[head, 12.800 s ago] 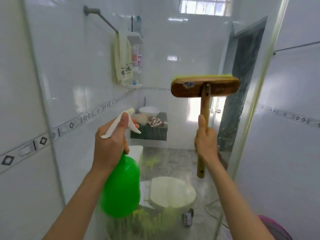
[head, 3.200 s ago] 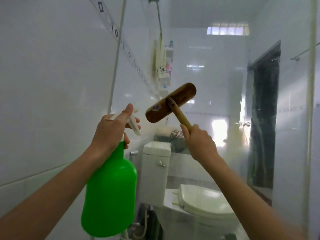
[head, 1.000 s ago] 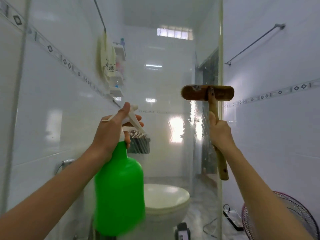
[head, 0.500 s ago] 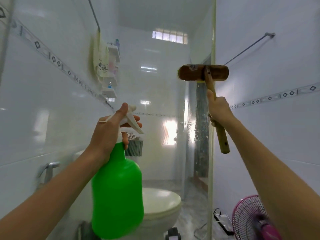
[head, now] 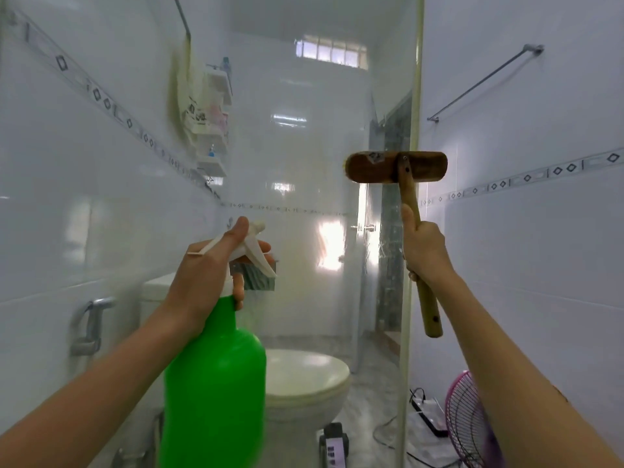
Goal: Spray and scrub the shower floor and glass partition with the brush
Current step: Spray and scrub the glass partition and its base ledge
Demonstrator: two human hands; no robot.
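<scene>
Far left, a metal wall fitting (head: 91,319) sits low on the tiled left wall (head: 50,197). Higher up, a pale towel (head: 185,89) hangs from a rail, with a white shelf rack (head: 216,123) just beside it.

Your left hand (head: 209,271) grips the neck of the green spray bottle (head: 212,383). Your thumb lies along the top of the white trigger head (head: 251,246), and one fingertip curls across the trigger's front. The bottle is upright, low centre-left, with its nozzle pointing at the glass partition (head: 304,163).

Behind the glass is the toilet (head: 304,376), lid down, its cistern partly hidden by your hand. A small dark object (head: 332,444) stands on the floor by the toilet base; can't tell what it is.

The partition's pale edge strip (head: 410,298) runs top to bottom. The brush (head: 396,167) is up at that right edge, wooden head level, back toward you, crossing the strip. Can't tell whether the bristles touch the glass. Your right hand (head: 423,251) is wrapped round the wooden handle about midway, thumb pointing up the shaft. The handle end sticks out below your fist.

On the right wall, a metal towel rail (head: 483,82) sits high up. A pink fan (head: 466,420) is at the lower right, with a power strip (head: 429,417) on the floor just beside it.
</scene>
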